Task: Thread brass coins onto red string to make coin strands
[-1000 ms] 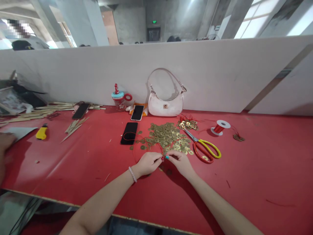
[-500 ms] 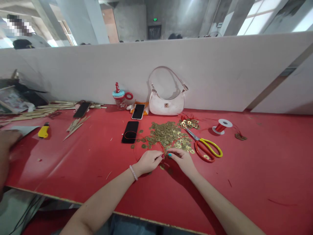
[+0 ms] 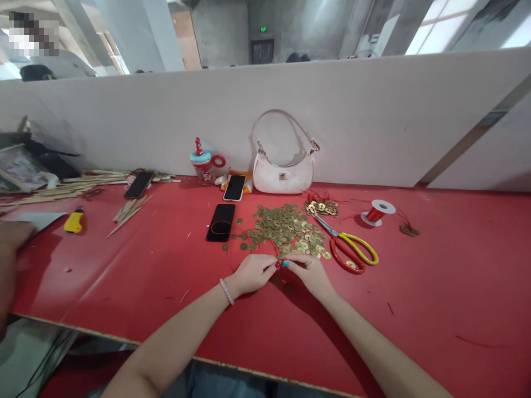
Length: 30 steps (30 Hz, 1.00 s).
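Left hand (image 3: 251, 275), right hand (image 3: 309, 272) low on bench, fingertips meeting, pinched narrow on red thread (image 3: 249, 236); thread loops away beyond left hand.

light: bright daylight, upper-right windows | shadows: soft | edges: wide-angle bending | focus: sharp

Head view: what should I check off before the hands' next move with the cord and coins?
1. Fingertips of left hand and right hand pinched together: ok.
2. Pinch holds the red cord: cannot tell, too fine.
3. Nearness of the coin pile, just beyond the hands: ok.
4. Cord clear of the black phone: not ok, a loop lies on it.
5. The scissors lie apart from both hands: ok.
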### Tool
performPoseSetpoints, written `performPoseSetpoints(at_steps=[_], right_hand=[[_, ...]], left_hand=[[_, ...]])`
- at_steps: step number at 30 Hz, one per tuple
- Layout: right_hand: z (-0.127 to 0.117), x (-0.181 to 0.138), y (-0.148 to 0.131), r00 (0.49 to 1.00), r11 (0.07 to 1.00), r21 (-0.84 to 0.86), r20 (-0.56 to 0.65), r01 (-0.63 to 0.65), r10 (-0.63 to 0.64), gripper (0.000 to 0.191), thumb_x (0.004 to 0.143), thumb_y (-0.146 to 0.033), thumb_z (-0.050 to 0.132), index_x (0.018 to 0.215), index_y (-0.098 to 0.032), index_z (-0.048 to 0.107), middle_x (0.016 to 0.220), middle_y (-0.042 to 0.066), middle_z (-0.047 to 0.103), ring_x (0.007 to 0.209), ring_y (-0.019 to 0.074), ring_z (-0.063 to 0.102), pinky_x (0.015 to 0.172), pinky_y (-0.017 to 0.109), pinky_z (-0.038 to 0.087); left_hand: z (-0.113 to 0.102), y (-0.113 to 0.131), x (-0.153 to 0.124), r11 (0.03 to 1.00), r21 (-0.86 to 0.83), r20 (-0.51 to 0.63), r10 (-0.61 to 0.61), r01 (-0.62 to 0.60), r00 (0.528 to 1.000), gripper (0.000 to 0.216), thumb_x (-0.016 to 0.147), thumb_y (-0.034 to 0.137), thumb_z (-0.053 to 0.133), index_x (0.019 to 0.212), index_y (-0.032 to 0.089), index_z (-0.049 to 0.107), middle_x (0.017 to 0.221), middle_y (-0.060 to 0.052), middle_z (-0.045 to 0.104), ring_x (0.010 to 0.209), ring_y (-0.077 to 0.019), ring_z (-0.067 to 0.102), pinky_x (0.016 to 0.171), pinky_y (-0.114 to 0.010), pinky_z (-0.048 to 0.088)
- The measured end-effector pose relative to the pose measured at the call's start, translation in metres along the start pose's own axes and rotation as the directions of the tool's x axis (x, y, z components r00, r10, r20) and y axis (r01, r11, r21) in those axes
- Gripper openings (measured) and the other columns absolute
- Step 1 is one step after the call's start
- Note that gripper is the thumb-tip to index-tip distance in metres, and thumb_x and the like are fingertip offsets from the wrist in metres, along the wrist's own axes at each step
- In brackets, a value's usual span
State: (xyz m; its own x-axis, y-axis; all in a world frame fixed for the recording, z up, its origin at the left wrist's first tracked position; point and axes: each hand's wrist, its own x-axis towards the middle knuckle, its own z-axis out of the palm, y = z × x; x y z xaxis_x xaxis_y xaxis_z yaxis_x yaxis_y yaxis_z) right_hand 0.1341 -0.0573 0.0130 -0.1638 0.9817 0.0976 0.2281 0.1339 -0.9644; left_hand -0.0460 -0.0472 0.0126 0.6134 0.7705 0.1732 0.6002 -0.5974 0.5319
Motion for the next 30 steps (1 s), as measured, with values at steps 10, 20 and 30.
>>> performPoseSetpoints(at_steps=[10,20,30], right_hand=[[0.001,-0.002,0.006,0.998,0.994,0.097,0.0,-0.058,0.058,0.018,0.067,-0.031,0.063,0.078,-0.018,0.071,0.082,0.007,0.069,0.077,0.0184,0.062,0.075,0.031,0.049],[0.003,-0.002,0.005,0.998,0.978,0.203,-0.042,-0.039,0.048,0.015,0.065,-0.032,0.066,0.071,-0.019,0.068,0.074,0.004,0.066,0.07,0.0156,0.059,0.069,0.029,0.047],[-0.047,0.012,0.004,0.881,0.784,0.612,-0.422,0.102,0.214,0.018,0.055,-0.027,0.074,0.069,-0.021,0.064,0.063,-0.004,0.061,0.055,0.0077,0.054,0.055,0.022,0.045]], left_hand=[[0.0,0.0,-0.001,1.0,0.022,0.012,0.004,-0.004,1.0,0.031,0.088,0.028,0.033,0.068,0.016,0.052,0.064,-0.001,0.056,0.057,-0.0114,0.049,0.055,-0.023,0.03],[-0.002,0.003,-0.001,0.999,0.04,0.005,0.014,-0.014,1.0,0.031,0.089,0.029,0.033,0.069,0.016,0.052,0.064,-0.002,0.057,0.058,-0.0115,0.049,0.054,-0.023,0.03],[-0.02,-0.015,0.001,0.98,0.183,-0.156,-0.053,0.082,0.986,0.026,0.088,0.024,0.033,0.073,0.016,0.052,0.069,-0.002,0.058,0.065,-0.0129,0.053,0.058,-0.023,0.032]])
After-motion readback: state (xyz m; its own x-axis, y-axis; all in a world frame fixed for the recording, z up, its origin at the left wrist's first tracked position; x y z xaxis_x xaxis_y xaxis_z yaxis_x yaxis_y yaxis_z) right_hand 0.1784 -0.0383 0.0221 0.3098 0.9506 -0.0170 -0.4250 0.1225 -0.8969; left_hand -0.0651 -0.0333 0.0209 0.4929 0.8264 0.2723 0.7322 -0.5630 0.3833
